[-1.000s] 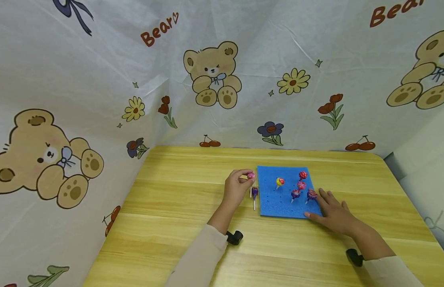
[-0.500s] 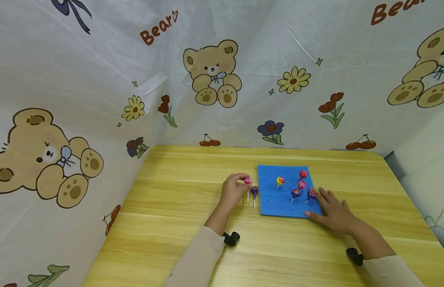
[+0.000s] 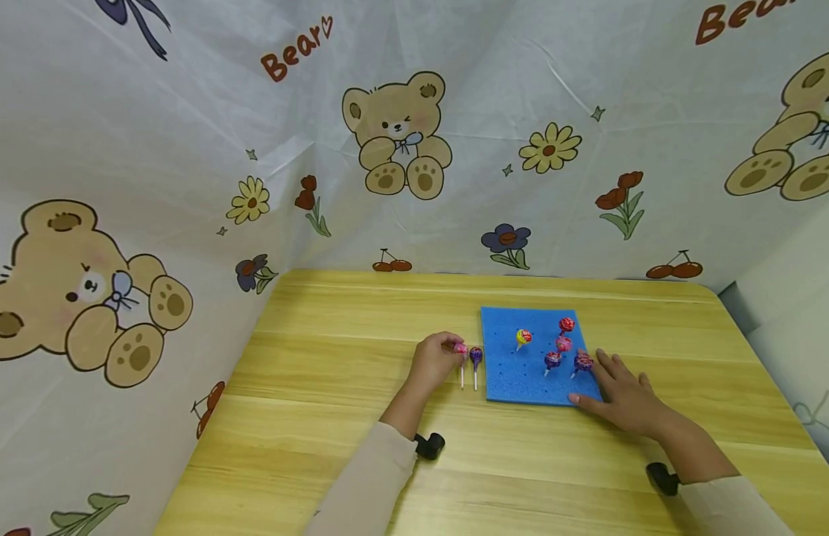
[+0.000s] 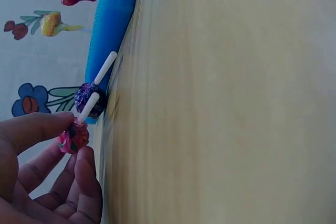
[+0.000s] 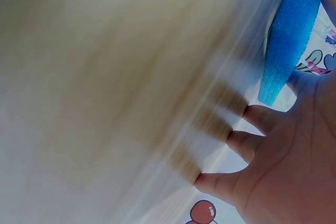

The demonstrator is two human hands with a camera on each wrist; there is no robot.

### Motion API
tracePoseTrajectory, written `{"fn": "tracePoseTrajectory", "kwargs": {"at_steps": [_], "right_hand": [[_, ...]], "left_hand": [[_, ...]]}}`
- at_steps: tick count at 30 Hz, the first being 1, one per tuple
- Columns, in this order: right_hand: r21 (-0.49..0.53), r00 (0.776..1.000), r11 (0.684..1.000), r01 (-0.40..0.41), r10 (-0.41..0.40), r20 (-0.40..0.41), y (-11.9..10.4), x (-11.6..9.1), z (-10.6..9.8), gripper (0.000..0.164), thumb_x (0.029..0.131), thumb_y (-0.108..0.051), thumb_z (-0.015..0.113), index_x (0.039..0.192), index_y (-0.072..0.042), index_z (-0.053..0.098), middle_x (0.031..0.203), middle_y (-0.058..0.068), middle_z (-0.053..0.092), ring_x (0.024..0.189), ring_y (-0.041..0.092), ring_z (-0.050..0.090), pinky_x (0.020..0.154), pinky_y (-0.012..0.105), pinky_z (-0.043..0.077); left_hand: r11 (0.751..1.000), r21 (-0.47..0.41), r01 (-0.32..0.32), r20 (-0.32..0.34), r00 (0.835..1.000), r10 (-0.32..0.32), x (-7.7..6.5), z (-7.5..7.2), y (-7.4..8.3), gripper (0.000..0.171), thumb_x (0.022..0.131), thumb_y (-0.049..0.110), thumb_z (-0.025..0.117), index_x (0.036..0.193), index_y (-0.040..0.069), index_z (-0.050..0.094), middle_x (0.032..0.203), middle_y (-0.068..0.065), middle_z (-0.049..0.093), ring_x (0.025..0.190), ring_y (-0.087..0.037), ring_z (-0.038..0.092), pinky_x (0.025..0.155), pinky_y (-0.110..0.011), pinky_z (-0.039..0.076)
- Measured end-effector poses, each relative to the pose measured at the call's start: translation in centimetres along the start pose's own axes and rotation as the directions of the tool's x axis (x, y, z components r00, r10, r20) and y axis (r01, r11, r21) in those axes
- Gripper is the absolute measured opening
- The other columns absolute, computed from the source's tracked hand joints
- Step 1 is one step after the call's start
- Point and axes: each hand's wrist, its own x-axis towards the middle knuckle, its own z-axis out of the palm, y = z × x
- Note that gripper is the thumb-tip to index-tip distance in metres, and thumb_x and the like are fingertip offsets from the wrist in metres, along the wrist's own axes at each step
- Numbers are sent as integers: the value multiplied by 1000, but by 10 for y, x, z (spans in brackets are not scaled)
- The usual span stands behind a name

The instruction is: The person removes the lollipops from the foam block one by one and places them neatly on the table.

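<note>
My left hand [image 3: 433, 365] pinches a pink lollipop [image 4: 73, 137] by its wrapped head, thumb on one side and fingertips on the other. Its white stick points toward the front edge of the table. Right beside it a purple lollipop [image 3: 476, 356] lies on the wood, left of the blue foam board [image 3: 515, 383]. My right hand [image 3: 625, 398] rests spread at the board's right edge, thumb on the near corner and fingertips down on the table. Standing in the board are a yellow lollipop [image 3: 523, 337], a red one [image 3: 566, 324], a pink one [image 3: 564, 344] and two purple ones.
Small holes dot the foam board. The wooden table [image 3: 307, 417] runs back to a white bear-print cloth [image 3: 474, 89], which also hangs along the left side. A black wrist camera [image 3: 430, 447] sits at the left cuff, another [image 3: 662, 479] at the right.
My left hand has moved left and toward the front with the pink lollipop, bringing it down alongside the purple one. My right hand has stayed at the board.
</note>
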Motion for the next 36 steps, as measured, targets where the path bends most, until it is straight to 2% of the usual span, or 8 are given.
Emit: {"fn": "tracePoseTrajectory", "kwargs": {"at_steps": [8,17,24,36], "right_hand": [[4,1000,1000,-2,2,2,2,1,1,96,95,-60,59,154,9,29,162,35,15,149,60,7,103,87,5],[-8,1000,1000,-5,5,5,1,1,0,96,95,-60,59,154,9,30,162,36,17,148,60,8,103,87,6],[-11,1000,1000,-2,2,3,2,2,0,96,94,-60,59,154,9,30,162,36,17,148,60,9,103,87,7],[3,1000,1000,6,-6,-6,-1,0,-1,94,95,-58,60,153,11,30,161,36,17,147,61,9,102,88,7]], "left_hand": [[999,41,36,9,999,-37,2,1,-2,18,86,5,76,103,11,73,96,-3,71,78,-11,65,67,-24,54],[993,113,18,12,1000,-19,4,2,-3,20,85,7,79,103,13,75,102,-2,72,85,-11,64,69,-23,52],[994,102,28,28,999,-31,4,1,-3,26,86,7,77,110,14,74,102,-1,70,85,-12,63,67,-24,51],[995,98,23,20,999,-25,3,1,-6,27,85,10,78,112,15,74,105,-1,71,88,-12,65,71,-24,52]]}}
